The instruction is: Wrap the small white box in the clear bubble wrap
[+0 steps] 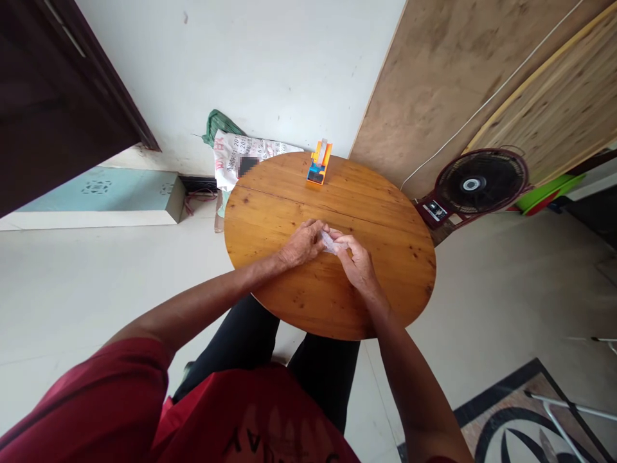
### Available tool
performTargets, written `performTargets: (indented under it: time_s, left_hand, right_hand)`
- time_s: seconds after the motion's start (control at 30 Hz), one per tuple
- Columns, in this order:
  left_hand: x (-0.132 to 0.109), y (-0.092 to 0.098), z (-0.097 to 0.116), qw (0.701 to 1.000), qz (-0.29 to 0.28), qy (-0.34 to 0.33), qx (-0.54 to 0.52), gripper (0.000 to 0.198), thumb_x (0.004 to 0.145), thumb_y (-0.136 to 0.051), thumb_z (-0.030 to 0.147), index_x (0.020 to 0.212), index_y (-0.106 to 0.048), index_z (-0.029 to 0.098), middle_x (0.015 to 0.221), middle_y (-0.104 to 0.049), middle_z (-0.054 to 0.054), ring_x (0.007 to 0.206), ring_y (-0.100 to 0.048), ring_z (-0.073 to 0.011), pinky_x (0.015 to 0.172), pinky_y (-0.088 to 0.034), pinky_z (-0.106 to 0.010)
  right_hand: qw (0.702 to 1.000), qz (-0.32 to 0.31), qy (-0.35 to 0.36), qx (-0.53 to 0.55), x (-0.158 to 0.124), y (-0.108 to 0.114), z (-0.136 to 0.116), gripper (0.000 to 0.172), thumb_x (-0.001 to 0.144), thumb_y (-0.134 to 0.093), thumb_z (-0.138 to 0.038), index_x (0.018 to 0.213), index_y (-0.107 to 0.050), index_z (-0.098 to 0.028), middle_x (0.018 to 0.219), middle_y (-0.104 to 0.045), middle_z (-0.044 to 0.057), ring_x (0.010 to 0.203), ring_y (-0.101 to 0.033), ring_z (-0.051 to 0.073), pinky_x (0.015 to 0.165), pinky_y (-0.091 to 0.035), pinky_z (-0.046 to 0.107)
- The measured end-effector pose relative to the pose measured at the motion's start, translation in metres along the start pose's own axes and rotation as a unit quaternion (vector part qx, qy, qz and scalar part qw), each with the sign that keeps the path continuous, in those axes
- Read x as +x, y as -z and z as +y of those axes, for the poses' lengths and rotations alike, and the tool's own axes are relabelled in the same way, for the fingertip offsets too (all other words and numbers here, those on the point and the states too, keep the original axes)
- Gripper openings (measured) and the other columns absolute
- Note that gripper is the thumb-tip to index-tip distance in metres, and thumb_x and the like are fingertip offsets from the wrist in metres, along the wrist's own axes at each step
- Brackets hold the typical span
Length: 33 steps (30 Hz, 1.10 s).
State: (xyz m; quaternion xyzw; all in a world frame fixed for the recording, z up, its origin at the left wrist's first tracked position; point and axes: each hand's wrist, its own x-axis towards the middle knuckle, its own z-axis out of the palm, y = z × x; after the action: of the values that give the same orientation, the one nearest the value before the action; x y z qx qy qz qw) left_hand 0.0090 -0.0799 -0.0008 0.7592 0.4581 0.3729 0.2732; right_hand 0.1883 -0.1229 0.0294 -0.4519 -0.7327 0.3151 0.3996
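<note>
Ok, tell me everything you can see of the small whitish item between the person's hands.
The small whitish item looks thin and partly see-through, perhaps plastic film or a little bag, with an uneven, crumpled-looking surface. The left hand and right hand hold it from either side, their fingers covering its ends, so its full outline is hidden. It is over the middle of the wooden table; whether it touches the tabletop cannot be told. Finer details are too small to read.

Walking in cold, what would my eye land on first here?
Probably the round table in the middle, where the left hand and right hand hold a whitish piece between them. Then the bright orange holder near the table's far edge, and the dark fan off to the right.
</note>
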Motion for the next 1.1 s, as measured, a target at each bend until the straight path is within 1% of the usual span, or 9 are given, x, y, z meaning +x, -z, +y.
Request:
performTargets:
  time_s: [0.1,0.23,0.43,0.57,0.67,0.73,0.87,0.97,1.1]
  left_hand:
    - [-0.005,0.011,-0.008,0.998,-0.024,-0.05,-0.042,0.027,0.084,-0.063,0.02,0.111,-0.062,0.02,0.117,-0.065,-0.01,0.111,-0.064,-0.0223,0.101,-0.051,-0.038]
    - [-0.014,0.022,-0.015,0.993,-0.08,-0.086,-0.023,0.048,0.083,-0.067,0.021,0.129,-0.058,0.022,0.141,-0.055,-0.014,0.14,-0.047,-0.0274,0.113,-0.044,-0.044]
    - [-0.015,0.03,-0.014,0.981,-0.114,-0.1,0.124,0.07,0.078,-0.07,0.018,0.144,-0.048,0.018,0.159,-0.032,-0.021,0.145,-0.039,-0.037,0.116,-0.039,-0.053]
    - [-0.003,0.031,-0.018,0.964,-0.136,-0.167,0.158,0.075,0.08,-0.07,0.018,0.149,-0.042,0.017,0.164,-0.022,-0.022,0.147,-0.034,-0.0389,0.117,-0.034,-0.055]
    - [0.008,0.023,-0.027,0.958,-0.157,-0.215,0.106,0.072,0.081,-0.068,0.017,0.149,-0.043,0.018,0.162,-0.031,-0.019,0.149,-0.032,-0.0341,0.119,-0.034,-0.051]
    - [0.013,0.017,-0.033,0.96,-0.16,-0.221,0.056,0.069,0.082,-0.065,0.016,0.148,-0.045,0.018,0.156,-0.043,-0.017,0.146,-0.039,-0.0303,0.118,-0.036,-0.048]
    - [0.017,0.008,-0.035,0.972,-0.136,-0.184,-0.049,0.062,0.078,-0.063,0.013,0.14,-0.057,0.019,0.141,-0.058,-0.015,0.133,-0.052,-0.0282,0.112,-0.043,-0.044]
    - [0.02,0.009,-0.028,0.971,-0.136,-0.096,-0.17,0.055,0.073,-0.069,0.015,0.128,-0.065,0.017,0.126,-0.066,-0.013,0.112,-0.064,-0.0255,0.096,-0.052,-0.037]
    - [0.032,0.011,-0.015,0.919,-0.177,0.074,-0.345,0.038,0.073,-0.075,0.03,0.107,-0.07,0.013,0.093,-0.072,-0.005,0.081,-0.067,-0.0158,0.076,-0.052,-0.026]
  right_hand:
    - [0.999,-0.011,0.022,-0.047,-0.003,-0.002,0.004,0.018,0.099,-0.045,-0.036,0.098,-0.061,-0.029,0.135,-0.065,0.004,0.132,-0.056,0.021,0.113,-0.041,0.038]
    - [0.99,-0.017,0.081,-0.115,-0.01,-0.005,0.015,0.02,0.099,-0.043,-0.027,0.109,-0.06,-0.029,0.141,-0.061,0.006,0.141,-0.048,0.02,0.118,-0.037,0.042]
    - [0.963,-0.044,0.143,-0.226,-0.021,-0.007,0.025,0.035,0.097,-0.044,-0.018,0.131,-0.053,-0.021,0.153,-0.049,0.013,0.15,-0.034,0.023,0.122,-0.033,0.049]
    - [0.941,-0.053,0.165,-0.291,-0.021,-0.007,0.029,0.04,0.096,-0.048,-0.018,0.135,-0.051,-0.015,0.153,-0.049,0.016,0.149,-0.034,0.028,0.119,-0.036,0.051]
    - [0.931,-0.049,0.166,-0.323,-0.021,-0.007,0.03,0.042,0.095,-0.048,-0.017,0.137,-0.051,-0.016,0.151,-0.051,0.016,0.148,-0.037,0.03,0.117,-0.037,0.052]
    - [0.93,-0.049,0.161,-0.327,-0.023,-0.006,0.03,0.044,0.094,-0.046,-0.016,0.138,-0.051,-0.017,0.152,-0.049,0.015,0.148,-0.037,0.03,0.116,-0.038,0.052]
    - [0.943,-0.036,0.171,-0.283,-0.023,-0.001,0.026,0.05,0.09,-0.048,-0.013,0.14,-0.048,-0.02,0.153,-0.048,0.014,0.144,-0.043,0.028,0.114,-0.041,0.05]
    - [0.959,-0.008,0.168,-0.228,-0.017,0.006,0.023,0.062,0.084,-0.057,-0.014,0.144,-0.044,-0.021,0.147,-0.054,0.014,0.139,-0.049,0.028,0.114,-0.042,0.051]
    - [0.985,0.018,0.09,-0.145,0.003,0.012,0.027,0.073,0.08,-0.069,-0.024,0.147,-0.041,-0.023,0.145,-0.057,0.014,0.133,-0.055,0.03,0.112,-0.043,0.052]
